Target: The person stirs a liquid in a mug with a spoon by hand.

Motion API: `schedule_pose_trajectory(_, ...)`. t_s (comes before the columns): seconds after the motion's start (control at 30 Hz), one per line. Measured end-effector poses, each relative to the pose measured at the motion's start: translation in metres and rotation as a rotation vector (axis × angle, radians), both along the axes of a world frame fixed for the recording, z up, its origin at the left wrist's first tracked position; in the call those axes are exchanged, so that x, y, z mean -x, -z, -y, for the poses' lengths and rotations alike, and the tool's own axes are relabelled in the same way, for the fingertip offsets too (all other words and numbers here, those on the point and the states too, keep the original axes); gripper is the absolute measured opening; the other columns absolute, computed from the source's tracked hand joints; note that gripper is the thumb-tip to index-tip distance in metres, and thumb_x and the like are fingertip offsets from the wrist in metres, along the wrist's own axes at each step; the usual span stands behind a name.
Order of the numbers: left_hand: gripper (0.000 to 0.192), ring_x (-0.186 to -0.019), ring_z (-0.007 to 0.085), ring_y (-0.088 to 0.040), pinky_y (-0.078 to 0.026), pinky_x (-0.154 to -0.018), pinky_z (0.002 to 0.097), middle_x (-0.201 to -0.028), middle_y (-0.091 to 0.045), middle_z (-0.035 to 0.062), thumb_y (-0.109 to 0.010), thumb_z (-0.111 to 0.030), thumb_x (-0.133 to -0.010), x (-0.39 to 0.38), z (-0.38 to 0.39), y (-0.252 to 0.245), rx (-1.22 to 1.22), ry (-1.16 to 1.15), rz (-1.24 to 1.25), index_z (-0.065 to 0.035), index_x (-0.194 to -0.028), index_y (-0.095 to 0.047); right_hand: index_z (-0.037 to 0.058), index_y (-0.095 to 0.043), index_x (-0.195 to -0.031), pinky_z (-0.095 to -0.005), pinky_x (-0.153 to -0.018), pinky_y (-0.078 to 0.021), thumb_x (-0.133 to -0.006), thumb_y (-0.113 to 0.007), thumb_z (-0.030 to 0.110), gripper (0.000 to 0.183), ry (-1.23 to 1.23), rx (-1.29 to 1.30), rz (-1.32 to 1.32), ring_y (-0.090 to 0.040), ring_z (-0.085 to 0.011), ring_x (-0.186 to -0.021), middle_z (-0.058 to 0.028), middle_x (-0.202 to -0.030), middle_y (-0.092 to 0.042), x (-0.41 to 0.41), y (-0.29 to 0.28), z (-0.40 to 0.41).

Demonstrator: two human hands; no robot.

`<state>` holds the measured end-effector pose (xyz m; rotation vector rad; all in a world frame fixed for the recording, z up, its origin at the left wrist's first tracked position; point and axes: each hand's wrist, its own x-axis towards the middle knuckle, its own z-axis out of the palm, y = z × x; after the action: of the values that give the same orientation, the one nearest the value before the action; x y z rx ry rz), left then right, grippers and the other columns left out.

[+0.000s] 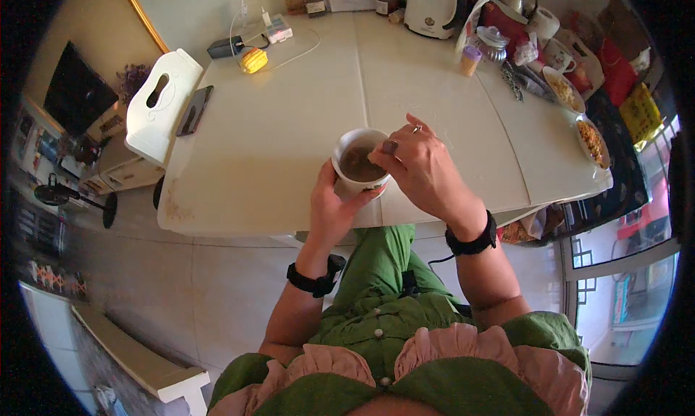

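Note:
A white cup [347, 181] holding brownish liquid [358, 163] is near the front edge of the pale table [260, 161]. My left hand [332, 204] wraps around the cup's lower side and steadies it. Over the cup's right rim, my right hand [426, 163] pinches a thin utensil with a dark, rounded handle end [390, 146]. Its lower part is hidden by my fingers and the liquid, so I cannot tell whether it is a spoon.
Corn [254, 60] lies by a black adapter [225, 47] and cables. A phone [194, 111] rests at the left edge, beside a white chair [163, 104]. A kettle [434, 9], a purple-lidded jar [470, 60], a glass jar [491, 44] and food dishes [593, 142] line the back and right.

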<state>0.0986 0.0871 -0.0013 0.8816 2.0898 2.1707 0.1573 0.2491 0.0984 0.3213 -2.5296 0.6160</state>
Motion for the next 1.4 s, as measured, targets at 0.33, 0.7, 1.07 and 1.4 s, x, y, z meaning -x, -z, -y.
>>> schedule_pose_trajectory(0.33,0.068,-0.112,0.0239,-0.056,-0.043,-0.096,0.0374,-0.118,-0.06,0.012,-0.083,-0.025,-0.071,0.0,0.004,-0.002,0.042,-0.039,0.004,-0.0007,-0.126,-0.05,0.0093,-0.07,-0.088,-0.0499,-0.103,-0.0392,-0.083,-0.064,0.012,0.009,0.006,0.196,-0.172,-0.065,-0.0287,-0.083,-0.01,-0.083,-0.068,-0.003,-0.012,0.004)
schedule_pose_trajectory(0.7,0.075,-0.114,0.0296,-0.056,-0.044,-0.097,0.0382,-0.122,-0.057,0.0153,-0.084,-0.023,-0.068,-0.007,0.007,-0.008,0.085,-0.11,-0.055,-0.0019,-0.13,-0.047,0.0076,-0.071,-0.09,-0.0504,-0.106,-0.0345,-0.086,-0.064,0.014,0.011,0.081,0.089,-0.134,-0.063,-0.028,-0.096,-0.0096,-0.092,-0.069,0.009,0.019,0.016)
schedule_pose_trajectory(1.07,0.077,-0.112,0.0293,-0.057,-0.045,-0.096,0.0394,-0.12,-0.059,0.0152,-0.084,-0.036,-0.068,-0.003,0.007,-0.003,0.115,-0.133,-0.085,-0.0021,-0.128,-0.049,0.0076,-0.07,-0.082,-0.0516,-0.109,-0.0312,-0.087,-0.061,0.013,0.012,-0.029,0.052,0.014,-0.064,-0.0257,-0.09,-0.008,-0.088,-0.068,0.001,0.005,0.017)
schedule_pose_trajectory(1.4,0.079,-0.113,0.0328,-0.056,-0.045,-0.097,0.0406,-0.121,-0.058,0.0177,-0.084,-0.037,-0.068,-0.005,0.006,-0.004,0.112,-0.164,-0.165,-0.0008,-0.129,-0.048,0.0078,-0.07,-0.088,-0.0507,-0.111,-0.0266,-0.086,-0.062,0.012,0.009,0.096,-0.035,-0.129,-0.062,-0.0253,-0.094,-0.0072,-0.088,-0.068,0.015,0.02,0.02)
